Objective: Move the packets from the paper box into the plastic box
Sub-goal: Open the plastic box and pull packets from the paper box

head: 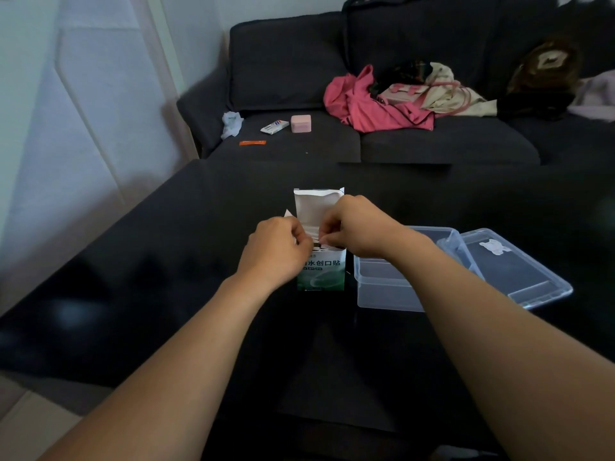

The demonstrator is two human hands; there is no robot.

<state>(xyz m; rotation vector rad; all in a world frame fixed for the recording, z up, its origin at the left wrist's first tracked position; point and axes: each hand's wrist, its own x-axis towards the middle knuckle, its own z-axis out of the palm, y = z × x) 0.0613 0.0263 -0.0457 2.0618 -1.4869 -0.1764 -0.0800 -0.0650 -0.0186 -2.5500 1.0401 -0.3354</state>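
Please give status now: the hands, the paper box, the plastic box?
Left hand and right hand both at paper box mouth, flap up. Plastic box open, no packets visible inside; lid beside it. Nothing blocking.

At the centre of the frame a green-and-white paper box stands upright on the dark glossy table, its top flap raised, with the left hand and right hand meeting at its open top. Just right of it sits the clear plastic box, and further right its clear plastic lid leans against it. Behind the table, across the upper frame, a dark fabric sofa carries a small pink square case at centre-left and a pink garment to the right.
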